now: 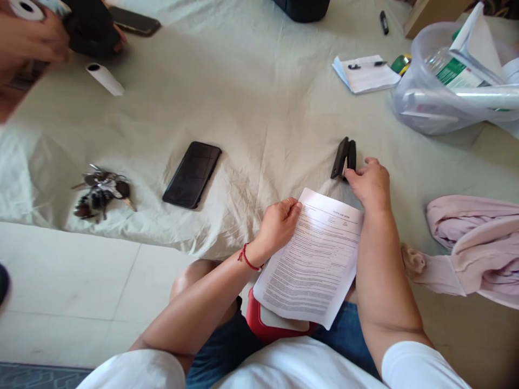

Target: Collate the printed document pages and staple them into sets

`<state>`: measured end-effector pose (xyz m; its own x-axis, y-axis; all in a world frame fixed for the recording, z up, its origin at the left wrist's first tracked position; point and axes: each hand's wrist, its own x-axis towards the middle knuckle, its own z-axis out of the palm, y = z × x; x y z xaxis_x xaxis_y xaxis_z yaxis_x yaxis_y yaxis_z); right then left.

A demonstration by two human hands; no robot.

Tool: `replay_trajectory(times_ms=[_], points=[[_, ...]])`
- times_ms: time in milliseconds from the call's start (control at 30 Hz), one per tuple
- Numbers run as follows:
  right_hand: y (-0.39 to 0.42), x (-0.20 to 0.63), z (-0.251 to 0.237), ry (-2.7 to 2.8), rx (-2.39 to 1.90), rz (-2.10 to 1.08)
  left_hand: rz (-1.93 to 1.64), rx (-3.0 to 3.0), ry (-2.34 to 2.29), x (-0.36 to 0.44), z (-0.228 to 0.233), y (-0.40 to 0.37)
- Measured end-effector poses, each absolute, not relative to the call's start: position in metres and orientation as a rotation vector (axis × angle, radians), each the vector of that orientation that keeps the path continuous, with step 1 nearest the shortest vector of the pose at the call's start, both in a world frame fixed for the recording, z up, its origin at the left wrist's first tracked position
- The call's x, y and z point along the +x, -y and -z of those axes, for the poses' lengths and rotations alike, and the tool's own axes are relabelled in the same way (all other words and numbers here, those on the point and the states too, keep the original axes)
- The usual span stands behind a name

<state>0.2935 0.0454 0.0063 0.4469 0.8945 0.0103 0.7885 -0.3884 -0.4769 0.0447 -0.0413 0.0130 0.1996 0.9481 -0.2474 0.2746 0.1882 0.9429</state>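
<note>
Printed sheets lie closest to the camera, resting across the person's lap over a red object on blue denim. Left hand pinches the upper left edge of the sheets, fingers closed on the paper; a red cord sits around that wrist. Right hand rests at the top right corner of the sheets, fingers curled together and touching the lower end of a black stapler that lies on the bed sheet.

Left of the stapler, well apart: a black phone, face up, then a bunch of keys. Pink cloth is heaped to the right. Far right, a clear plastic tub holds cartons and paper; a small notepad with a pen lies beside it. At upper left, another person's hand holds a white paper roll; a second roll lies near it.
</note>
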Motion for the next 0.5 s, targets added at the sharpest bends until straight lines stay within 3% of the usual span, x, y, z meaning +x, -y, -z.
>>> replay_trajectory(times_ms=[500], points=[[-0.029,0.279,-0.026,1.707,-2.285,-0.519,-0.682,1.480,-1.308,0.047,-0.013,0.041]])
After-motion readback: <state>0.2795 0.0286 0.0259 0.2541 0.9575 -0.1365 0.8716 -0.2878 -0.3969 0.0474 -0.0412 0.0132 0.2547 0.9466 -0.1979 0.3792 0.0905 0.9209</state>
